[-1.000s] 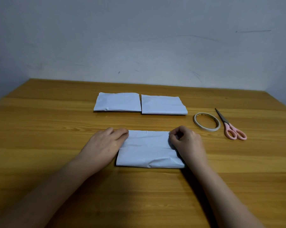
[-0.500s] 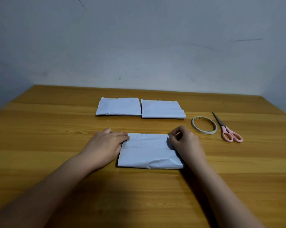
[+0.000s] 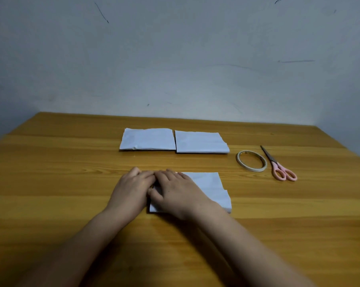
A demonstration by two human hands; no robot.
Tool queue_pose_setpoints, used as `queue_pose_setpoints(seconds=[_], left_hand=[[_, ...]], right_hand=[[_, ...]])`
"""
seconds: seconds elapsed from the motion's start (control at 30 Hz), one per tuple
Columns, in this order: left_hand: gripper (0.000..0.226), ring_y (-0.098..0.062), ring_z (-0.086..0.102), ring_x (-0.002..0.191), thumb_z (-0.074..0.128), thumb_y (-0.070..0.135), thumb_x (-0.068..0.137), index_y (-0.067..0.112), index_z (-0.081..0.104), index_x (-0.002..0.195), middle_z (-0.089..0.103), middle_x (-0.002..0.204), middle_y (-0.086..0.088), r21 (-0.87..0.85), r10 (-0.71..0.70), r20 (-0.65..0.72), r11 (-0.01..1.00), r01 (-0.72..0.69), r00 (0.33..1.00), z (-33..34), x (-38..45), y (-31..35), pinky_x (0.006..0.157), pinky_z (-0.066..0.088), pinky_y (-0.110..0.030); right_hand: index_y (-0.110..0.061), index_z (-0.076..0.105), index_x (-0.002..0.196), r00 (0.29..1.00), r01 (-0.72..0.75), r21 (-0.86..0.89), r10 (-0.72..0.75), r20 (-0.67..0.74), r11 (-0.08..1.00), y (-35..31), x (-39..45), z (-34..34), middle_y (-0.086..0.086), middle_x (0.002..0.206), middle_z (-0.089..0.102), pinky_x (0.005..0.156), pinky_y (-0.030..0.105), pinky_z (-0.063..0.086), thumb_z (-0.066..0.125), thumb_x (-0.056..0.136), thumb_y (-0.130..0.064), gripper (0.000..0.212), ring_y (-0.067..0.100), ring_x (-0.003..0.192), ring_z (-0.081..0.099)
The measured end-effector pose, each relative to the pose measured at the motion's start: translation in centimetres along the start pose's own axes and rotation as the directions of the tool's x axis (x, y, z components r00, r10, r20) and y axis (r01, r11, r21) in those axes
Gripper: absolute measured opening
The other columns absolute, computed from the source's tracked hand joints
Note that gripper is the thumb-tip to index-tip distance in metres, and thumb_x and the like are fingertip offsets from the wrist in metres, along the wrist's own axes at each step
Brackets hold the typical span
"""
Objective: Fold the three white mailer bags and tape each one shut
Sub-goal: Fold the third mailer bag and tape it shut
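Two folded white mailer bags lie side by side at the back of the table, one on the left (image 3: 148,139) and one on the right (image 3: 202,142). A third white mailer bag (image 3: 213,187) lies nearer to me on the wooden table (image 3: 51,183). My right hand (image 3: 175,192) rests flat, palm down, on its left half, fingers reaching the left edge. My left hand (image 3: 131,189) is curled against that same left edge, touching my right hand's fingertips. The bag's left part is hidden under both hands.
A roll of pale tape (image 3: 255,170) lies flat to the right of the bags. Pink-handled scissors (image 3: 279,167) lie just right of it, blades pointing away. A grey wall (image 3: 175,69) stands behind the table's far edge.
My right hand has left the near bag's right edge and crossed over it to the left edge, meeting my left hand. The camera has tilted up.
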State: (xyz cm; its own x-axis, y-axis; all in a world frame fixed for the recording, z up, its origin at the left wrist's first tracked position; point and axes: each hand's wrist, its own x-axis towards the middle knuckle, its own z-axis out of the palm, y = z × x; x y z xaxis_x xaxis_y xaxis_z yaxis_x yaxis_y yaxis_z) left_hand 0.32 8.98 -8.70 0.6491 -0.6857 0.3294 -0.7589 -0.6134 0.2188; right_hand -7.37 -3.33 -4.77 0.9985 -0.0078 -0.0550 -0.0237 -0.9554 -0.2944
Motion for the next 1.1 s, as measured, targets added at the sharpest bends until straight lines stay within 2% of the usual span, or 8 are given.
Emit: queue_pose_setpoints(seconds=[0.17, 0.3, 0.43, 0.53, 0.67, 0.8, 0.93, 1.1], left_hand=[[0.040, -0.015, 0.051, 0.087, 0.036, 0.031, 0.081, 0.027, 0.065, 0.107, 0.064, 0.108, 0.019, 0.055, 0.028, -0.012, 0.998, -0.028, 1.000, 0.3, -0.2, -0.4, 0.073, 0.043, -0.026], [0.051, -0.014, 0.060, 0.099, 0.031, 0.032, 0.078, 0.025, 0.067, 0.113, 0.066, 0.113, 0.014, 0.102, 0.043, 0.015, 0.994, -0.044, 0.999, 0.2, -0.3, -0.2, 0.079, 0.049, -0.030], [0.078, -0.007, 0.041, 0.129, 0.005, 0.043, 0.074, 0.027, 0.052, 0.134, 0.049, 0.139, 0.015, 0.009, -0.034, 0.093, 0.999, 0.033, 0.995, -0.4, -0.3, 0.2, 0.105, 0.031, -0.026], [0.089, 0.000, 0.032, 0.133, -0.004, 0.049, 0.068, 0.030, 0.048, 0.137, 0.042, 0.143, 0.019, -0.046, -0.075, 0.106, 0.996, 0.081, 0.992, -0.9, -0.3, 0.5, 0.106, 0.023, -0.019], [0.085, 0.000, 0.033, 0.133, 0.000, 0.056, 0.073, 0.030, 0.049, 0.136, 0.043, 0.143, 0.018, -0.049, -0.124, 0.152, 0.990, 0.133, 0.981, -1.4, -0.3, 1.5, 0.105, 0.025, -0.019], [0.060, -0.010, 0.051, 0.118, 0.015, 0.053, 0.091, 0.027, 0.058, 0.123, 0.058, 0.129, 0.011, 0.151, -0.184, 0.210, 0.977, 0.154, 0.960, -1.9, 0.9, 3.2, 0.098, 0.033, -0.028], [0.054, -0.017, 0.054, 0.114, 0.022, 0.055, 0.094, 0.026, 0.054, 0.126, 0.061, 0.124, 0.004, 0.274, -0.219, 0.241, 0.950, 0.150, 0.945, -1.9, 1.7, 4.4, 0.101, 0.032, -0.034], [0.054, -0.015, 0.051, 0.119, 0.022, 0.052, 0.095, 0.026, 0.054, 0.130, 0.056, 0.133, 0.006, 0.284, -0.222, 0.236, 0.947, 0.151, 0.946, -1.9, 1.4, 4.6, 0.102, 0.034, -0.034]], right_hand=[[-0.014, 0.023, 0.149, 0.999, -0.035, 0.016, 0.035, 0.001, 0.999, -0.1, 0.1, 1.1, 0.003, 0.156, 0.025, 0.118, 0.034, 0.012, 0.024, 0.094, -0.049, 0.065, 0.016, 0.145, 0.017], [-0.016, 0.021, 0.150, 0.997, -0.072, 0.007, 0.072, -0.014, 0.997, 0.4, -0.3, 1.6, 0.001, 0.158, 0.020, 0.119, 0.034, 0.010, -0.001, 0.068, -0.061, 0.097, 0.015, 0.147, 0.012], [-0.016, 0.026, 0.149, 0.995, -0.102, -0.020, 0.102, -0.009, 0.995, 1.2, -1.0, 1.6, 0.003, 0.160, 0.015, 0.119, 0.034, 0.004, 0.023, 0.096, -0.050, 0.063, 0.016, 0.148, 0.007], [-0.016, 0.030, 0.148, 0.992, -0.127, -0.021, 0.126, -0.027, 0.992, 1.7, -1.3, 1.3, 0.002, 0.160, 0.016, 0.118, 0.032, 0.003, 0.026, 0.098, -0.047, 0.058, 0.015, 0.147, 0.007], [-0.017, 0.030, 0.147, 0.986, -0.163, -0.039, 0.161, -0.053, 0.986, 2.5, -1.9, 1.3, 0.000, 0.159, 0.017, 0.118, 0.033, 0.002, 0.026, 0.098, -0.047, 0.058, 0.016, 0.147, 0.008], [-0.016, 0.033, 0.146, 0.971, -0.226, -0.037, 0.222, -0.090, 0.973, 3.6, -2.4, 1.1, 0.000, 0.158, 0.022, 0.117, 0.034, 0.006, 0.025, 0.097, -0.049, 0.059, 0.016, 0.147, 0.010], [-0.017, 0.042, 0.135, 0.937, -0.322, -0.017, 0.316, -0.150, 0.946, 4.7, -3.0, 0.8, -0.001, 0.148, 0.037, 0.112, 0.035, 0.021, 0.002, 0.073, -0.062, 0.087, 0.018, 0.141, 0.024], [-0.016, 0.030, 0.146, 0.926, -0.358, 0.075, 0.364, -0.101, 0.931, 5.7, -3.8, 0.3, 0.003, 0.158, 0.022, 0.116, 0.036, 0.015, 0.027, 0.097, -0.049, 0.059, 0.020, 0.147, 0.012]])
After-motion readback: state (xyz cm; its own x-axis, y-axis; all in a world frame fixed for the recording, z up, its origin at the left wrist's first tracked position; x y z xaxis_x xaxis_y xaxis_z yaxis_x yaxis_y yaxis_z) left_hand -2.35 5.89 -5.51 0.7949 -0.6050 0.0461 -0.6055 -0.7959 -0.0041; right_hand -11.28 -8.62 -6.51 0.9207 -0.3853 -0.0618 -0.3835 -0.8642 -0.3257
